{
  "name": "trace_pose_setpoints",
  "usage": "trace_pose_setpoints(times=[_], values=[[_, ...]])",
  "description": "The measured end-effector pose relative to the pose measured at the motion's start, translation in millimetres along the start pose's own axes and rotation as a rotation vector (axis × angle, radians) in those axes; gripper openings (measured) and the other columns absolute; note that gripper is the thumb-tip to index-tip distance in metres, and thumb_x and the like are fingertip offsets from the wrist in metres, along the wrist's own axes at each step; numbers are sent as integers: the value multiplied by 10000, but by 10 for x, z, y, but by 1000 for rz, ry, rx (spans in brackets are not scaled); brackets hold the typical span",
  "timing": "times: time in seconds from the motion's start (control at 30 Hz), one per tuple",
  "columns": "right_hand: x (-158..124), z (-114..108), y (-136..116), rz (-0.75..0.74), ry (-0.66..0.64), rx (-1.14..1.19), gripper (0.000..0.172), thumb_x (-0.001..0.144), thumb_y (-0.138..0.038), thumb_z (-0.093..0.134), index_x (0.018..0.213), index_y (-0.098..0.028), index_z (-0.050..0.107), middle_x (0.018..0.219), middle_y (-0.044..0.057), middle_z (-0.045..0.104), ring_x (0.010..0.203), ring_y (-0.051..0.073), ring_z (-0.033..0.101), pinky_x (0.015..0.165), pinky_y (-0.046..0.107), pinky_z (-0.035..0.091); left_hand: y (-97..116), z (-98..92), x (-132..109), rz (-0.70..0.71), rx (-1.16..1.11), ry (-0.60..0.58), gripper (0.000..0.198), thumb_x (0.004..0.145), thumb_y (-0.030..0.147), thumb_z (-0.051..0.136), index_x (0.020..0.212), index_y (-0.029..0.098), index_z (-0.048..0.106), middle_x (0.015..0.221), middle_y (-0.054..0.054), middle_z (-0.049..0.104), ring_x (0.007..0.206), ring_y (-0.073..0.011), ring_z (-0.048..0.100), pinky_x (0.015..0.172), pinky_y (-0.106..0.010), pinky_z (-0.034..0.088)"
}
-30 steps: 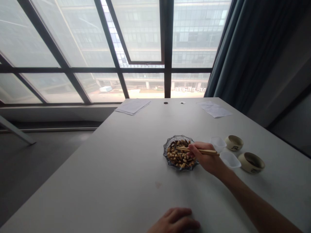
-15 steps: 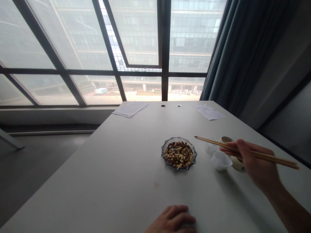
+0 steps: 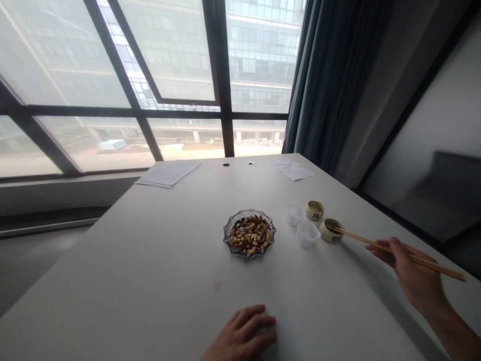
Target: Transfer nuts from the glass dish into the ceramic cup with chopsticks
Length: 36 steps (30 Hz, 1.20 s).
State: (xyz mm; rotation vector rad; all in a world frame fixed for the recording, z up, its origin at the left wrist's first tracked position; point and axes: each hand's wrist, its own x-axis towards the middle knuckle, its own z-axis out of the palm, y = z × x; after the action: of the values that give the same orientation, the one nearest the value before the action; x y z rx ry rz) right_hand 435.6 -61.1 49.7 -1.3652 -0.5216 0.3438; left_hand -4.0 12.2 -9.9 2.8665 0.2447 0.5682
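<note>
My right hand (image 3: pixel 413 268) holds a pair of wooden chopsticks (image 3: pixel 358 237), their tips at the mouth of the nearer cream ceramic cup (image 3: pixel 332 234). Whether the tips pinch anything is too small to tell. A second cream cup (image 3: pixel 314 212) stands just behind it. To their left are two translucent plastic cups, one nearer (image 3: pixel 307 238) and one farther (image 3: pixel 295 215). A scalloped glass bowl (image 3: pixel 249 253) of peanuts and dark pieces (image 3: pixel 252 233) sits at mid-table. My left hand (image 3: pixel 244 333) rests on the white table with fingers spread and nothing in it.
Stacked papers (image 3: pixel 169 173) lie at the far left of the table (image 3: pixel 158 260), and another sheet (image 3: pixel 293 169) at the far right. Two round holes are near the far edge. Beyond stand windows and a dark blue curtain (image 3: pixel 319 80).
The view has turned to the right. My right hand has shifted right, bringing the chopstick tips from beside the glass bowl to the nearer ceramic cup. My left hand still rests on the table.
</note>
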Motion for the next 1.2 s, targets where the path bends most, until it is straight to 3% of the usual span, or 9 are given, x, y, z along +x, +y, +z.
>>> trace_pose_setpoints(times=[0.17,0.27,0.37,0.47,0.6,0.73,0.87,1.2], values=[[-7,13,-100,-66,11,-19,457,734,-541,847,854,-113,743,739,97,764,635,222,774,668,247,665,33,-22,10,-24,-4,-31,274,984,265,627,1254,219,603,1356,-44,661,1346,-230,527,1106,-320,486],[-109,191,-285,-140,-1,-17,411,785,-529,814,852,-128,750,733,89,762,624,209,770,674,244,664,56,-34,9,-40,-8,-49,285,979,275,632,1257,226,598,1363,-35,658,1341,-240,532,1100,-336,494],[-326,585,-433,-178,-120,-32,393,824,-526,783,875,-137,768,755,110,775,666,233,780,699,283,671,56,-19,-1,-35,-14,-43,273,999,309,612,1260,230,596,1362,-31,659,1339,-236,532,1101,-327,488],[-609,1155,-464,-164,-378,-54,362,859,-513,751,882,-154,779,798,115,789,703,259,785,703,338,676,46,18,-15,-21,-8,-20,273,1016,351,604,1256,222,598,1357,-36,661,1337,-232,528,1112,-319,471],[-918,1904,-342,-168,-750,-59,354,914,-510,686,861,-171,770,839,102,792,750,251,779,719,357,662,38,71,-29,-11,34,55,230,1040,357,580,1232,235,619,1315,-12,683,1318,-196,536,1114,-282,452],[-1060,2340,-165,-131,-888,-116,386,932,-533,650,871,-167,754,850,104,787,736,240,758,704,350,640,29,134,-40,6,90,105,213,1034,363,599,1207,248,643,1274,10,696,1298,-173,544,1100,-261,454],[-1075,2465,-30,-111,-881,-163,398,929,-552,645,895,-170,752,831,98,784,717,240,753,673,339,625,27,194,-40,20,108,127,216,1040,396,579,1190,264,662,1260,34,698,1279,-168,551,1076,-249,459],[-1079,2464,19,-107,-879,-179,388,925,-548,646,900,-177,756,813,88,777,735,249,757,674,341,629,52,184,-46,-11,59,114,266,1067,415,514,1241,265,648,1308,61,684,1303,-161,531,1104,-244,423]])
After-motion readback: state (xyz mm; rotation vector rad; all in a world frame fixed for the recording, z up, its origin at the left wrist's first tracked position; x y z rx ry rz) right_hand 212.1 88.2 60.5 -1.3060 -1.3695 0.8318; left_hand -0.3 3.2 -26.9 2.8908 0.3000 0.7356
